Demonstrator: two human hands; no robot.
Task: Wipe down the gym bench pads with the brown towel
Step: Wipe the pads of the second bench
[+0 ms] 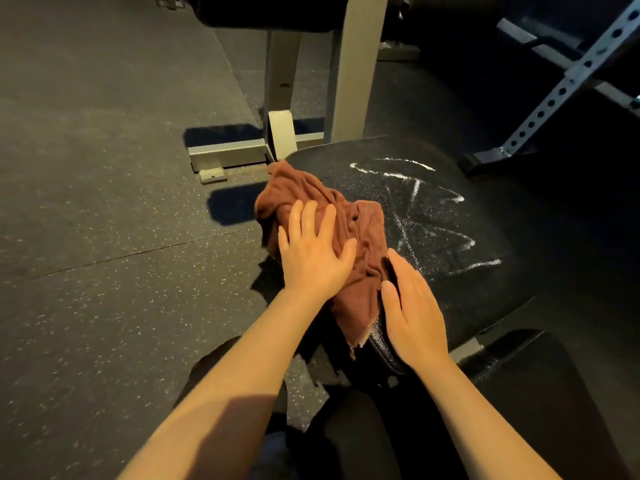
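Both forearms are reaching forward. I am pressing my flat left hand (313,252) on the brown towel (349,237). Right hand (414,311), fingers straight, is resting on the bench pad (485,237), touching the towel's right edge.

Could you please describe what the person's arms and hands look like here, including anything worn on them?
Both forearms are bare up to the frame edge, with no sleeves in view. The left hand and right hand wear no gloves, and no rings, watch or bracelet show on the fingers or wrists. A shadow falls across the left forearm near the bottom.

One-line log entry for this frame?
left hand: flat on brown towel | right hand: on bench pad, touching towel edge | white marks: unwiped
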